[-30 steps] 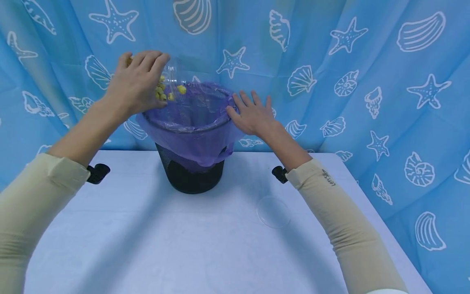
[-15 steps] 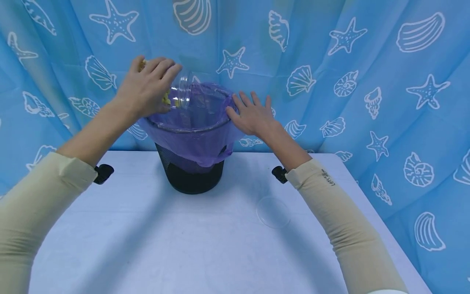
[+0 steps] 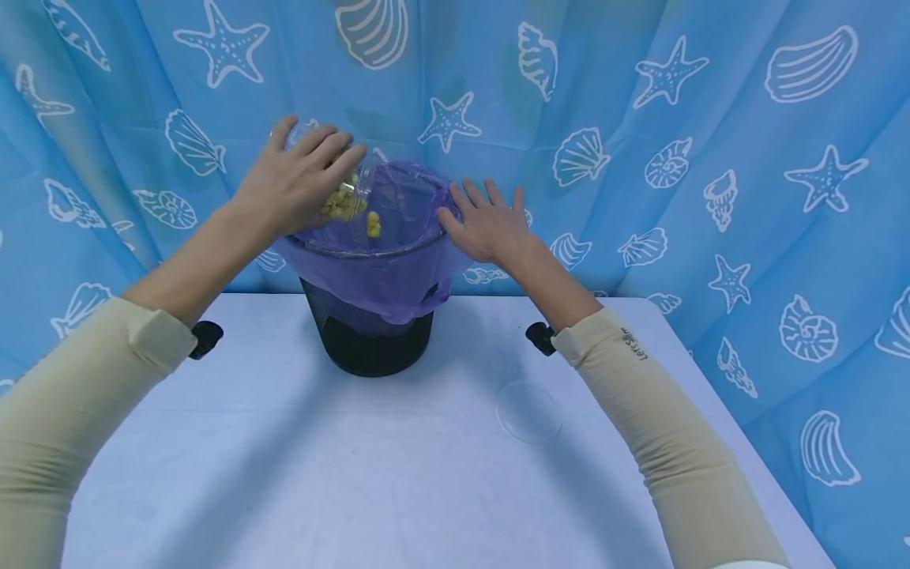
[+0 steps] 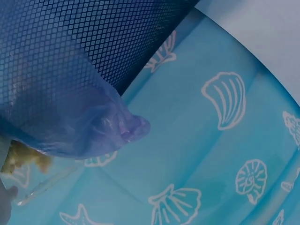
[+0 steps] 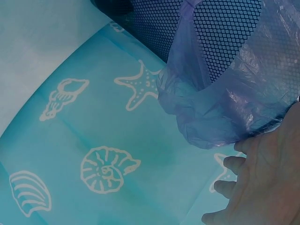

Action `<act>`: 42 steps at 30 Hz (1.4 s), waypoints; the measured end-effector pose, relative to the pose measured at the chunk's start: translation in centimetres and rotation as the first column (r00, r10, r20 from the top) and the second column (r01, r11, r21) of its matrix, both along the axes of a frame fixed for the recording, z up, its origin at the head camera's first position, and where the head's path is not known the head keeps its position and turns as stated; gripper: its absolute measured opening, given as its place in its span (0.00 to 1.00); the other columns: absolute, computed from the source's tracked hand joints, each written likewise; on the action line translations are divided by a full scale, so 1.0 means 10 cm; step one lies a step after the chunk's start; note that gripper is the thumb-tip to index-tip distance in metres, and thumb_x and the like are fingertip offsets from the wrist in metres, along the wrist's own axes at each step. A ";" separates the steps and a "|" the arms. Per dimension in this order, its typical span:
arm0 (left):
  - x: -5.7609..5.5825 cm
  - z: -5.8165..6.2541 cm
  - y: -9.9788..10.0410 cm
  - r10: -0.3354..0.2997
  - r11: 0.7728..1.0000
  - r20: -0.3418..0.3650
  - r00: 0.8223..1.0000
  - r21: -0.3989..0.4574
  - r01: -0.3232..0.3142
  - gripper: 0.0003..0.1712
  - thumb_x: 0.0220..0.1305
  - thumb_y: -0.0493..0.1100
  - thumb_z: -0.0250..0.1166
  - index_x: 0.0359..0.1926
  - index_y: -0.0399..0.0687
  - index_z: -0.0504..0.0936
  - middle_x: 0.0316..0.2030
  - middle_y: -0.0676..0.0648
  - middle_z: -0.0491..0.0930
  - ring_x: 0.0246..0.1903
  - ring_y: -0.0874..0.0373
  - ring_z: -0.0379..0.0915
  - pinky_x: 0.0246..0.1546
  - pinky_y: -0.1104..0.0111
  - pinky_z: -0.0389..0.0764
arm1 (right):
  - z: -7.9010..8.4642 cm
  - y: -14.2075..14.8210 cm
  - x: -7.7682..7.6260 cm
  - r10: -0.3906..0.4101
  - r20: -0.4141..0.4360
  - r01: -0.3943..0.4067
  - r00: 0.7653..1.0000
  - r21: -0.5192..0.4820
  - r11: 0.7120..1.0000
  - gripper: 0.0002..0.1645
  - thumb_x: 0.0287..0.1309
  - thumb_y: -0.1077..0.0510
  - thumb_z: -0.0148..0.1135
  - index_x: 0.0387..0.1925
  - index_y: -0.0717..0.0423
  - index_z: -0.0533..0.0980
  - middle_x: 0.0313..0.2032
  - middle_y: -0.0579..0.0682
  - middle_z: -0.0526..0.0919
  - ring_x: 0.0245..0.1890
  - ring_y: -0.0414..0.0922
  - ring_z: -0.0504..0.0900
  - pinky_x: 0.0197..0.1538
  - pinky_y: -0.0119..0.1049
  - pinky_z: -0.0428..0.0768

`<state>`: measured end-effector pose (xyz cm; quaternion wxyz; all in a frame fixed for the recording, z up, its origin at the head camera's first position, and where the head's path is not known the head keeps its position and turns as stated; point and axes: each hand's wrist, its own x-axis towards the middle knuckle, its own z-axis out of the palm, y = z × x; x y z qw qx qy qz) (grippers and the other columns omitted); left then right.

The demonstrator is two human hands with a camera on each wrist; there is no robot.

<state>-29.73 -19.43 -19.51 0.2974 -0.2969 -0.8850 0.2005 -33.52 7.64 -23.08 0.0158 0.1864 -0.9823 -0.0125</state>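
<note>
My left hand (image 3: pixel 298 178) grips a clear plastic jar (image 3: pixel 366 175) from above, tipped on its side with its mouth over the bin. Yellow popcorn (image 3: pixel 344 202) lies inside, and a loose piece of popcorn (image 3: pixel 373 224) is just past the mouth. Below is a black mesh bin (image 3: pixel 377 352) lined with a purple bag (image 3: pixel 384 280), folded down over its rim. With fingers spread, my right hand (image 3: pixel 490 221) rests at the bin's right rim; the right wrist view shows that hand (image 5: pixel 269 173) against the bag. In the left wrist view, popcorn (image 4: pixel 26 157) shows beside the bag (image 4: pixel 93 126).
A clear round lid (image 3: pixel 529 412) lies flat on the white-covered table (image 3: pixel 398 474), right of the bin. Behind the table's far edge hangs a blue curtain (image 3: pixel 626 95) with white shells and starfish.
My left hand has moved right and slightly down with the jar, bringing its mouth further over the bin. Popcorn has slid toward the mouth and a piece has come out. The right hand stays put.
</note>
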 end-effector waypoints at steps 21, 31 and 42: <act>0.00 -0.03 0.03 -0.067 0.996 -0.024 0.997 0.064 0.069 0.66 0.26 0.54 0.81 0.66 0.43 0.53 0.61 0.37 0.58 0.62 0.43 0.51 0.61 0.43 0.42 | 0.01 -0.01 -0.01 -0.005 0.006 0.005 1.000 0.002 1.000 0.40 0.61 0.29 0.14 0.70 0.40 0.32 0.71 0.46 0.34 0.68 0.50 0.28 0.60 0.59 0.24; 0.00 -0.03 0.03 -0.045 0.998 -0.022 0.999 0.051 0.046 0.67 0.27 0.54 0.81 0.67 0.43 0.52 0.62 0.37 0.57 0.62 0.43 0.50 0.61 0.43 0.42 | 0.00 -0.01 -0.01 -0.003 0.013 0.003 1.000 0.000 1.000 0.40 0.61 0.29 0.14 0.70 0.40 0.32 0.71 0.47 0.33 0.68 0.50 0.28 0.60 0.59 0.23; 0.00 -0.07 0.02 -0.059 0.997 -0.078 0.995 -0.045 0.055 0.64 0.28 0.53 0.81 0.66 0.45 0.53 0.63 0.38 0.58 0.63 0.44 0.49 0.62 0.45 0.38 | 0.00 -0.01 -0.01 -0.007 0.017 0.007 1.000 0.002 1.000 0.41 0.61 0.29 0.14 0.70 0.40 0.31 0.71 0.47 0.34 0.68 0.50 0.28 0.60 0.59 0.23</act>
